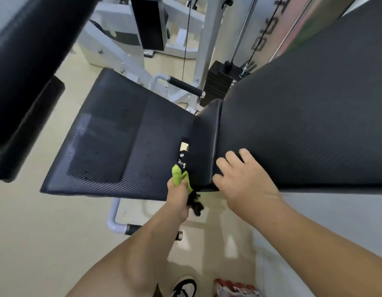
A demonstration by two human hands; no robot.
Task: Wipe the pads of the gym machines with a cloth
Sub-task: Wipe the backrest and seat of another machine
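The seat pad (113,142) is touched at its near right corner by a green cloth (179,175), bunched in the curled left hand (178,194); the back pad (303,116) is rested on by the right hand (243,181), fingers loosely spread

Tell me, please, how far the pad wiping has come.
Done: no pad can be called finished; the seat pad shows small specks. In hand: the left hand grips the green cloth at the gap between seat pad and back pad, while the right hand rests on the back pad. Left: probably the pad at upper left and the far machine's pad.
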